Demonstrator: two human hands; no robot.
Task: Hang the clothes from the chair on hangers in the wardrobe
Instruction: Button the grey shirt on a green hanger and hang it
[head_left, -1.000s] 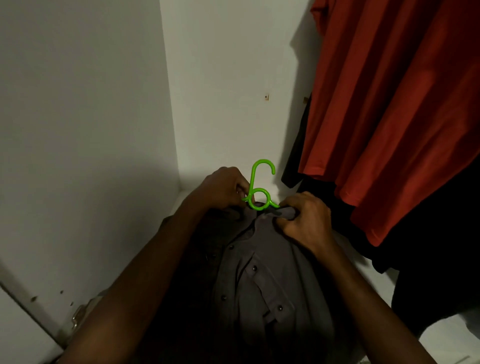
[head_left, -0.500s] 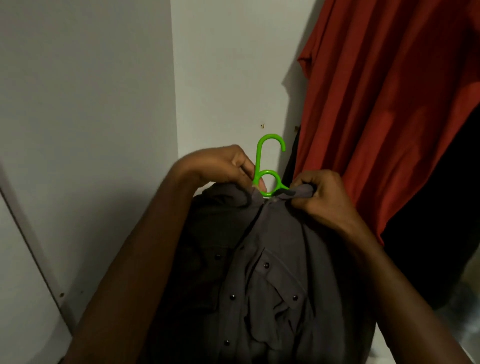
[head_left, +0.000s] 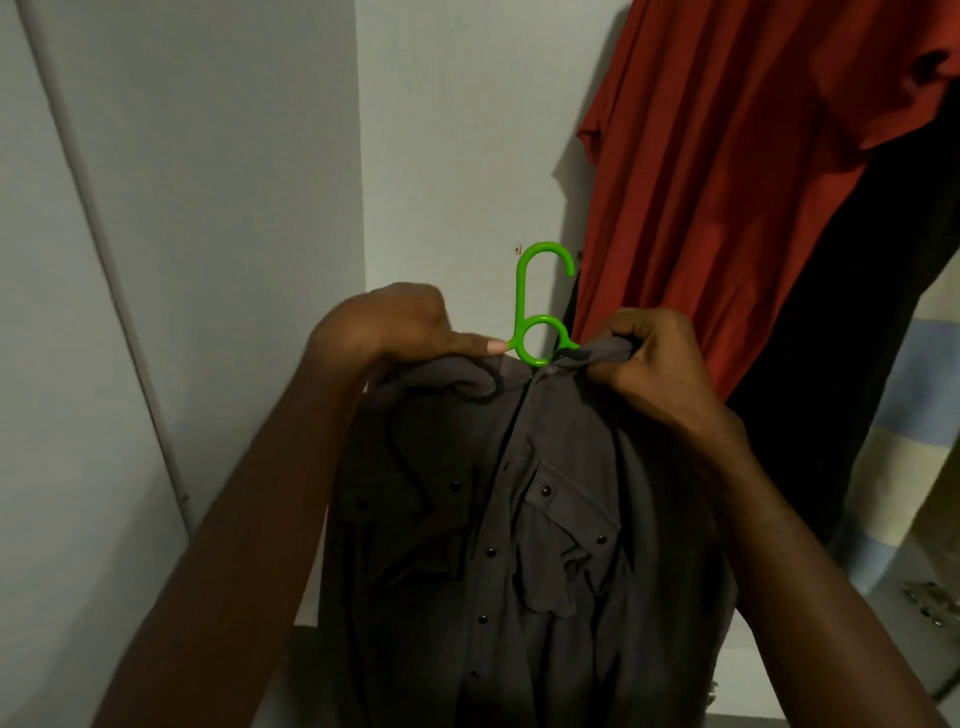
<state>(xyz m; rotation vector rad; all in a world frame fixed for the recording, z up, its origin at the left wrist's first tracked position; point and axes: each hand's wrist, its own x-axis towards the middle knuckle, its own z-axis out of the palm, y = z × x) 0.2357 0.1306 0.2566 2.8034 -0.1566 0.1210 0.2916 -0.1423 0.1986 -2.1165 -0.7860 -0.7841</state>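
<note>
So right in the middle of the view there's a dark grey button-up shirt (head_left: 519, 519) sitting on a bright green hanger (head_left: 540, 306), and only the hanger's hook and the little loop under it poke out above the collar, pointing up toward 12 o'clock. The left hand (head_left: 395, 325) is at about 10 o'clock from the collar, fingers curled down onto the shirt's left shoulder, with one fingertip stretched out and touching the base of the green loop. The right hand (head_left: 649, 358) sits at about 2 o'clock from the collar, fist clenched around a bunch of collar fabric just beside the loop. Both forearms come up from the bottom corners, one on each side of the shirt. The shirt front faces the camera, with two flap chest pockets and a row of dark snaps running down toward 6 o'clock. The hook isn't on any rail that I can see, just free in front of the white wardrobe wall (head_left: 457, 130). Off at 1 to 2 o'clock hangs a red garment (head_left: 753, 156), and next to it at 3 o'clock there's a black garment (head_left: 831, 364), both close behind the right hand. At the far right edge, around 4 o'clock, there's some pale blue and cream striped fabric (head_left: 904, 441), can't tell what it is.
</note>
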